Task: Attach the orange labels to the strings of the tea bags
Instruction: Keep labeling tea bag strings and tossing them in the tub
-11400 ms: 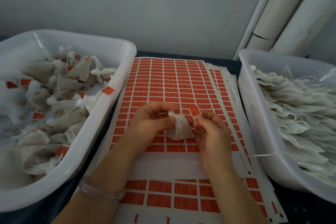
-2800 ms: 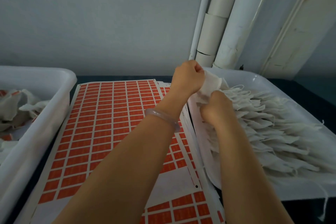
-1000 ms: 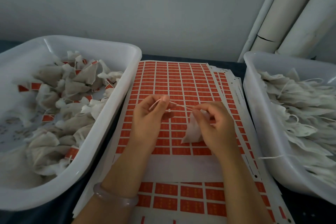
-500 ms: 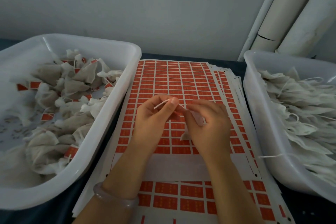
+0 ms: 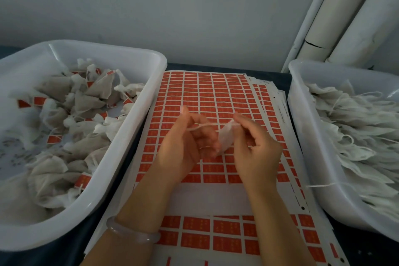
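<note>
**A:** Both hands are up over the middle of the sheet of orange labels (image 5: 207, 97), with one tea bag (image 5: 225, 139) between them. What's the right hand (image 5: 257, 149) doing?

**B:** Thumb and forefinger are pressed together on the bag's top corner, and the other fingers curl loosely beneath. The bag hangs down from that pinch, white and limp. Its lower end sits right by the curled fingers of the left hand (image 5: 183, 144), but I can't tell whether it touches them.

**A:** And the left?

**B:** It's pinching the string (image 5: 201, 127). The string runs as a thin white line from the right-hand pinch across to the left one, close to level. A short loose end pokes out past the left fingertips, and the stretch that shows is bare white.

**A:** What's under the grips?

**B:** Labels, row on row, directly below both pinches. A bare white strip of backing lies just nearer the wrists.

**A:** Out to the sides?

**B:** Beyond the left-hand grip is a white tub (image 5: 129, 136) heaped with tea bags with orange tags (image 5: 86, 101). Beyond the right-hand grip is a second tub (image 5: 302, 127) of plain white bags (image 5: 354, 131), strings trailing, one over its near rim. There's a pale bracelet (image 5: 131, 233) on the left wrist.
</note>
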